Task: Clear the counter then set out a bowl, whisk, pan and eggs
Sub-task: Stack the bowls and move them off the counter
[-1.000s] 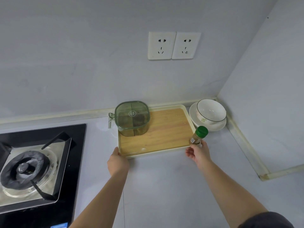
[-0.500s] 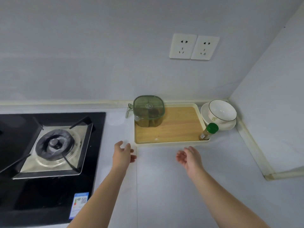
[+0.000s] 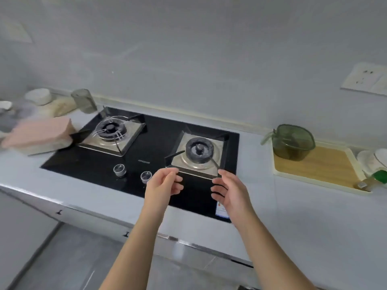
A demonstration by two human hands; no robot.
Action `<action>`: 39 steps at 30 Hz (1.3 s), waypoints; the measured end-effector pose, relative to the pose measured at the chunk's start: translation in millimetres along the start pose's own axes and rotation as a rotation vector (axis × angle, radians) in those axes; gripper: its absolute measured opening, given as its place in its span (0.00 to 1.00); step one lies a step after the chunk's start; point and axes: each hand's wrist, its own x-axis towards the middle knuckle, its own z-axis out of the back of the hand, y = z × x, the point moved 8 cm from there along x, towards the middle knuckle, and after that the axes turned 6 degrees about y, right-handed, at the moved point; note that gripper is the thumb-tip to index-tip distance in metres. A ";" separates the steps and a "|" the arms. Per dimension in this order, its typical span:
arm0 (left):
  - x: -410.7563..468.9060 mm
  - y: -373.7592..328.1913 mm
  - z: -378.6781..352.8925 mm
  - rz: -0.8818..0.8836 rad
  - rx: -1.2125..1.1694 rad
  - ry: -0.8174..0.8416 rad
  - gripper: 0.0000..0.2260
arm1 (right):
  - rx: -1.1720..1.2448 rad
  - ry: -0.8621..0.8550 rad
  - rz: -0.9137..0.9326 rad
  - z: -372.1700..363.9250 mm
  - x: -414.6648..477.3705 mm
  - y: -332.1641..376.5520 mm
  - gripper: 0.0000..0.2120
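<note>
Grey worktop (image 3: pixel 303 216) ran along a plain wall, and at its far right edge a white bowl (image 3: pixel 382 156) sat on a plate (image 3: pixel 365 162), both blurred and partly cut off by the frame. Just beside them lay a cream-rimmed wooden tray (image 3: pixel 314 181) carrying a green lidded container (image 3: pixel 293 143) at its back left corner and a green-capped spice bottle (image 3: pixel 377 177) at its front right corner. Left of the tray was a black two-burner gas hob (image 3: pixel 155 147). Over its front edge, near the right burner, the left hand (image 3: pixel 162 185) and right hand (image 3: pixel 232 191) hovered empty, palms facing, fingers loosely curled. Blurred pink cloth (image 3: pixel 39 132) lay far left.
</note>
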 end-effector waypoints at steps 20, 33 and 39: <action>26.6 -45.0 403.4 -0.072 -0.067 -0.473 0.07 | -0.235 0.436 -0.073 -407.2 49.1 -120.0 0.09; 110.8 -63.8 603.0 -0.016 -0.131 -0.646 0.07 | -0.323 0.667 -0.104 -656.5 132.3 -158.3 0.08; 165.9 -63.4 702.3 0.020 -0.101 -0.611 0.07 | -0.348 0.628 -0.096 -748.1 164.2 -193.1 0.07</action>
